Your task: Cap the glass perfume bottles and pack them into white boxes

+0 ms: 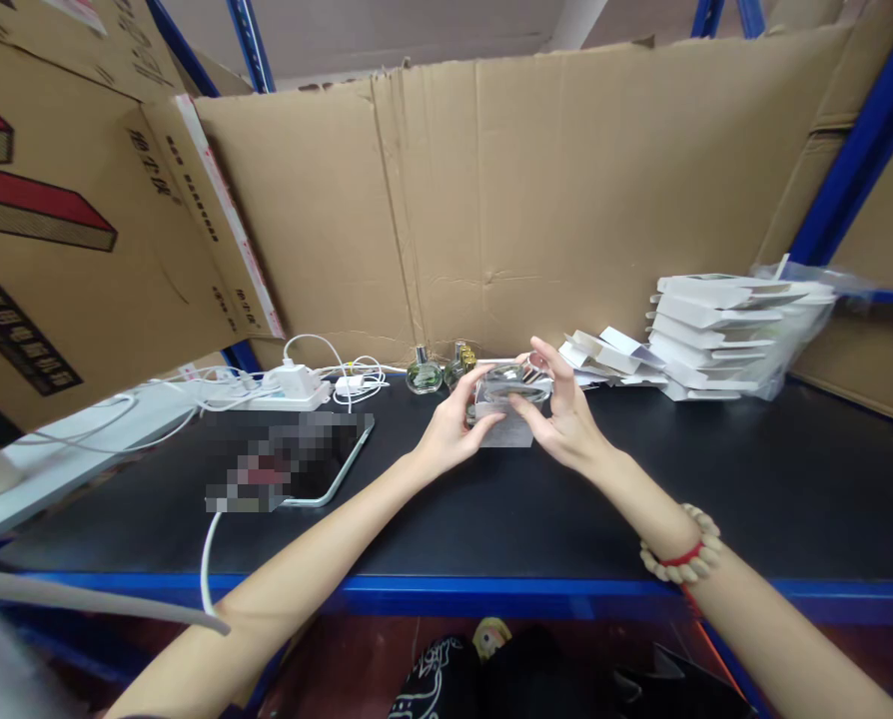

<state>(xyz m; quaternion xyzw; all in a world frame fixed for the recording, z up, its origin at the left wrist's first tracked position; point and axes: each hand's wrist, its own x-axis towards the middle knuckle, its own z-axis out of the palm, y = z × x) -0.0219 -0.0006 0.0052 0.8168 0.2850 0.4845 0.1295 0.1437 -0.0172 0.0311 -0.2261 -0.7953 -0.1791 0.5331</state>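
Both hands hold a clear glass perfume bottle [516,383] between them above the black tabletop [611,499]. My left hand [455,427] grips its left side, with the thumb low and the fingers curled behind. On the other side, my right hand [562,411] has its thumb against the near face and its index finger raised along the far edge. A pale printed card or flap [507,431] shows just under the bottle; whether it is held or lies on the table I cannot tell. Behind stand a greenish glass bottle [424,373] with a silver cap and several smaller gold-topped bottles [462,361].
A tablet [334,459], partly blurred out, lies left with a white cable. Behind it are a white power strip [293,387] and tangled cords. Flat white cartons [723,340] are stacked right, beside loose folded ones [615,358]. Cardboard walls [566,200] enclose the back and left.
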